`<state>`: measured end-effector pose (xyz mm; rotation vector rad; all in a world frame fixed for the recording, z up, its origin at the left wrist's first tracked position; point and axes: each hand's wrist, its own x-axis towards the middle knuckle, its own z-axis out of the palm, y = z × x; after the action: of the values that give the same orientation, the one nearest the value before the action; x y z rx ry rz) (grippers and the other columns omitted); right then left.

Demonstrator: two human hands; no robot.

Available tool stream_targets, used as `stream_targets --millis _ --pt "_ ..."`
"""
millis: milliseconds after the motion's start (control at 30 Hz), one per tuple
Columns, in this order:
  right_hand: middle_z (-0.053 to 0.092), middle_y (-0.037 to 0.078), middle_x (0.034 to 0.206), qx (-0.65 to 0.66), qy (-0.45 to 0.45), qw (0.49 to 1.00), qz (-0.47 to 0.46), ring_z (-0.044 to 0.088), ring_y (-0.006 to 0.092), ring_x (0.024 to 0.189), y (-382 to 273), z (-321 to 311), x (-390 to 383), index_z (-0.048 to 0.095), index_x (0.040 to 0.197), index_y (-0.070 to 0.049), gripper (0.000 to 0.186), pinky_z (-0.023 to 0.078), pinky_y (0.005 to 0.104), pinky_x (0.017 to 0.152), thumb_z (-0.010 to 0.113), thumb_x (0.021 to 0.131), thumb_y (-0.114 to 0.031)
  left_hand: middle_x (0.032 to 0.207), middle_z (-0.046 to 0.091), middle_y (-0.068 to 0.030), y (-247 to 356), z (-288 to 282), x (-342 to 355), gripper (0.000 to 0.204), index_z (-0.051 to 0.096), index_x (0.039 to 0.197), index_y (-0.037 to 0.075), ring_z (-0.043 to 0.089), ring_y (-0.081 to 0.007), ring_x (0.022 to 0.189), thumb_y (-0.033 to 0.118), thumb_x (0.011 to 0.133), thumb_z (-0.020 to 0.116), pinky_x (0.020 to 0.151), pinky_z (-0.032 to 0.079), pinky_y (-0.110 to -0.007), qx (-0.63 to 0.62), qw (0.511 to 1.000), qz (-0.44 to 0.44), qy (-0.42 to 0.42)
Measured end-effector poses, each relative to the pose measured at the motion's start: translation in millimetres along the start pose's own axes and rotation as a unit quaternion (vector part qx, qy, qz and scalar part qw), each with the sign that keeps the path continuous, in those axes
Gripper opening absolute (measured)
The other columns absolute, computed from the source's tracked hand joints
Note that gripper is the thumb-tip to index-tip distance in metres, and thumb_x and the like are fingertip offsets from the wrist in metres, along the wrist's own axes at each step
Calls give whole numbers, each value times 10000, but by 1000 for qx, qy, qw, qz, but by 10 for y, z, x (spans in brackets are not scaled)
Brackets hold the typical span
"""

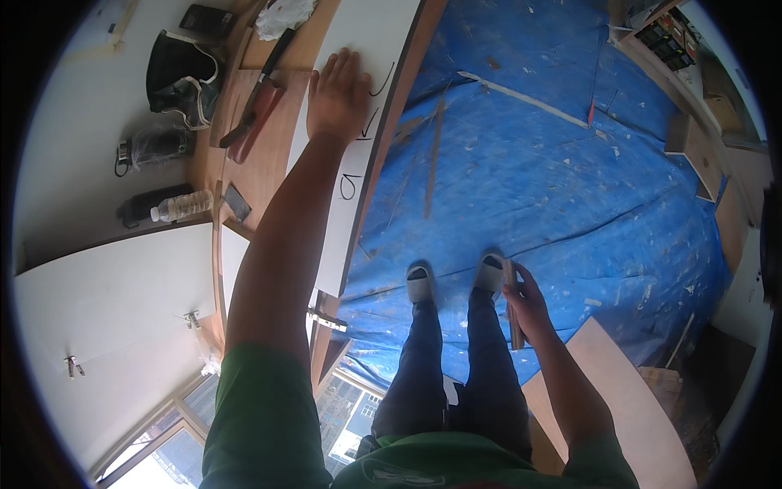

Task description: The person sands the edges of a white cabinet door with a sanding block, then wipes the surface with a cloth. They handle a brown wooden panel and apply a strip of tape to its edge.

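Observation:
My left hand [338, 98] lies flat, fingers stretched out, on a long white panel [324, 240] with handwritten dark marks. The panel has a brown edge along its right side. Lower and to the right, my right hand [531, 306] is closed around a short brown wooden strip [516, 330], held upright beside my leg. Left of the panel, a tool with a black handle and dark blade [261, 91], perhaps a saw or knife, rests across a reddish-brown strip [257, 122] on the wooden surface [278, 167].
A dark bag [181, 77], a clear plastic bottle [183, 205] and a small grey plate [237, 202] sit on the left. Blue sheeting [538, 179] with loose wood strips [521, 98] covers the floor. A pale board [615, 391] leans at lower right.

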<state>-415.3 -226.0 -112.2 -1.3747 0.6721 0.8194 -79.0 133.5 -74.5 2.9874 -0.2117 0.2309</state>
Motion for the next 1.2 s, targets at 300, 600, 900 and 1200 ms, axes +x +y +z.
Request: stream_targets --millis 300,600,900,1200 --pt "583 175 1211 -266 -42 837 -476 636 285 1010 -1330 1282 562 401 1603 -178 780 560 402 840 783 925 -229 1544 539 -122 -171 2 -17 464 615 1397 76 414 -317 1487 348 1087 401 1250 276 -461 -180 982 -14 57" --pt "540 216 1182 -374 -70 783 -492 629 348 942 -1376 1911 394 410 1597 -284 773 571 447 777 785 921 -261 1525 539 -210 -196 -97 29 589 599 1392 1 436 -378 1468 422 1092 317 1261 222 -496 -300 952 -36 44" --pt "544 166 1138 -383 150 801 -436 656 324 925 -2869 1670 1480 490 1555 -228 653 590 414 727 747 957 -284 1521 529 -244 -228 -178 19 571 574 1413 -10 432 -389 1470 384 1103 302 1265 193 -521 -381 923 -34 35" --pt "542 155 1189 -412 116 792 -436 669 327 960 -2802 1575 1486 447 1584 -293 705 601 421 766 757 951 -290 1562 480 -237 -239 -249 -15 631 541 1440 -21 389 -378 1501 421 1115 230 1275 164 -524 -393 918 -47 38"
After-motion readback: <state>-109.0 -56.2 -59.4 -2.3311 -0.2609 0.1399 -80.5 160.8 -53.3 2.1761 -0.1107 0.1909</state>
